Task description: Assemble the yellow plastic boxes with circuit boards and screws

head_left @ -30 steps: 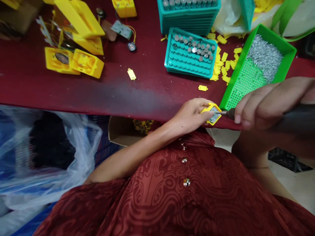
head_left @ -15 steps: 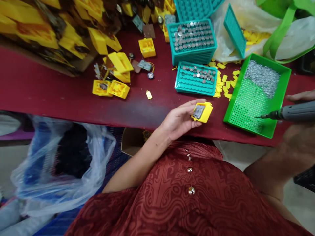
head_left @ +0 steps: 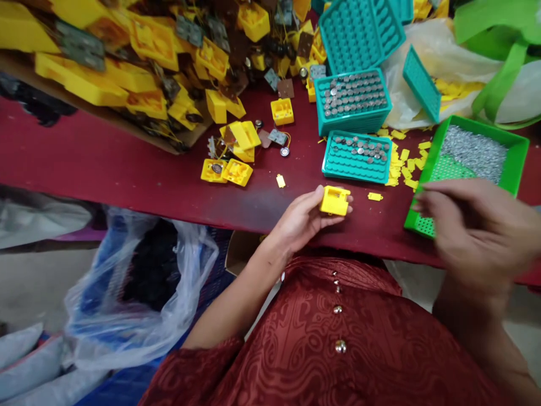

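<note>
My left hand (head_left: 298, 220) is closed around a small yellow plastic housing (head_left: 335, 201), held just above the front edge of the table. The housing's open, hollow side faces up, with a notch at its right. Over the near end of a green perforated basket (head_left: 518, 163) is my right hand (head_left: 477, 231), blurred by motion. Its thumb and fingers are pinched together, and whatever may be between them cannot be made out. Silver screws (head_left: 475, 152) are heaped at the basket's far end. A small yellow tab (head_left: 375, 196) lies between the two hands.
Teal trays of button cells (head_left: 357, 158) stand behind my left hand, beside scattered yellow tabs (head_left: 397, 166). Yellow housings with wired parts (head_left: 239, 172) lie to the left, before a full carton (head_left: 169, 138). A plastic-lined blue crate (head_left: 97, 270) stands below the table edge.
The electric screwdriver at my right hand has gone from view. That hand has come leftward over the basket. My left hand has turned the housing from its grey-panelled side to its hollow side.
</note>
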Tool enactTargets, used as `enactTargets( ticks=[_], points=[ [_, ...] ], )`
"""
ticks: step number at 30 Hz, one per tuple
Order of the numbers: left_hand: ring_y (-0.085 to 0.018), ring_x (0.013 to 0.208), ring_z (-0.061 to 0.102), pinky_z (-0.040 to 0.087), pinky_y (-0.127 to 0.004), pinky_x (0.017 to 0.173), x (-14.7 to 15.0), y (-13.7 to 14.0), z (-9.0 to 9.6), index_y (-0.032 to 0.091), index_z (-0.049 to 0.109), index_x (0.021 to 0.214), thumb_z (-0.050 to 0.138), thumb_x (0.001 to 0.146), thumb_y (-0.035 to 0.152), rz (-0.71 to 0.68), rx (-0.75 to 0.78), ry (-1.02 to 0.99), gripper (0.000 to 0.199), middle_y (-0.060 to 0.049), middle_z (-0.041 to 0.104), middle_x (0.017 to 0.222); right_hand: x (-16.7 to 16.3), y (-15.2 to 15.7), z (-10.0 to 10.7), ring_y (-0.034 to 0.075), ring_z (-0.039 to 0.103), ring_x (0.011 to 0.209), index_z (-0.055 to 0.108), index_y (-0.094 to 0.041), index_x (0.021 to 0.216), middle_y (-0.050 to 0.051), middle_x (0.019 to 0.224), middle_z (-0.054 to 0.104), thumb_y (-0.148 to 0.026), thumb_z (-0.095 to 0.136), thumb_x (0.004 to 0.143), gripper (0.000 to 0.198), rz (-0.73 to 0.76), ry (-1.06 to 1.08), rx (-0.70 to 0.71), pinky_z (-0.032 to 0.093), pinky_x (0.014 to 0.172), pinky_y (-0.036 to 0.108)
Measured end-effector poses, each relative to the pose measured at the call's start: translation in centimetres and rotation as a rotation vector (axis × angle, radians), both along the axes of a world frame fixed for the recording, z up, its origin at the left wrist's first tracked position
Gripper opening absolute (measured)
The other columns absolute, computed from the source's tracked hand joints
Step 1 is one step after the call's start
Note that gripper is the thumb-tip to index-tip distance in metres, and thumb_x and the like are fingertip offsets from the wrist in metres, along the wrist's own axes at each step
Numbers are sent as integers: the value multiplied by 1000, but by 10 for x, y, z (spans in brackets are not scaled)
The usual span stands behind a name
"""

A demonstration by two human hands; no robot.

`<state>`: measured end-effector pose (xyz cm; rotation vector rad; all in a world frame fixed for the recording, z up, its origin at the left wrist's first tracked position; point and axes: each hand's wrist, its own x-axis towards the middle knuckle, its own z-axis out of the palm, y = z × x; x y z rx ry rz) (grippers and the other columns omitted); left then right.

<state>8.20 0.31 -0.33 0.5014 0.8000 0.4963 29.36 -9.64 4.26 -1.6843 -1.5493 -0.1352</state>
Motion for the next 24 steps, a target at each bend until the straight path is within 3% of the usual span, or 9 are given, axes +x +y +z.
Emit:
enactTargets(
  ticks=[1,4,8,12,15,21,24],
  points=[
    [-20,95,82,64,-28,86,-2,2,-2,13,80,106,84,90,41,-3,24,-3,32,-16,85,115,-2,14,-4,16,73,80,78,-23,95,4,88,77,-26,67,104,14,49,-36,22,58,75,32],
    [-18,91,82,63,-25,81,-8,7,-5,14,80,105,92,79,37,9,106,26,37,-14,86,111,0,57,-22,20,74,91,80,-23,101,7,99,78,-24,64,105,16,89,-102,-111,59,84,36],
    [-20,90,82,63,-25,74,-13,17,-7,15,77,105,87,79,40,35,171,114,38,-13,85,110,5,102,-52,24,69,96,81,-21,102,10,101,75,-22,62,102,19,36,-144,-286,56,88,41],
    [-19,88,81,60,-23,68,-15,27,-9,16,74,106,85,78,41,41,197,150,39,-12,86,108,0,123,-72,26,64,97,82,-20,100,12,100,71,-23,61,99,21,4,-154,-399,54,90,45],
    [-16,85,79,57,-20,65,-19,31,-10,17,75,109,84,80,41,26,210,140,39,-11,85,108,-2,127,-75,26,62,97,80,-19,96,13,102,68,-23,59,97,22,-5,-148,-430,54,89,45],
    [-15,83,76,59,-21,70,-29,36,-10,16,75,114,86,82,39,41,243,107,41,-8,83,102,-14,126,-55,23,66,99,73,-18,103,11,104,72,-26,51,103,23,138,-151,-343,53,92,40],
    [-16,85,79,62,-23,72,-33,39,-13,16,71,118,90,80,38,79,205,100,48,-7,82,104,-24,133,-55,24,66,102,72,-18,105,12,105,71,-26,53,104,21,124,-212,-438,54,92,40]
  ],
)
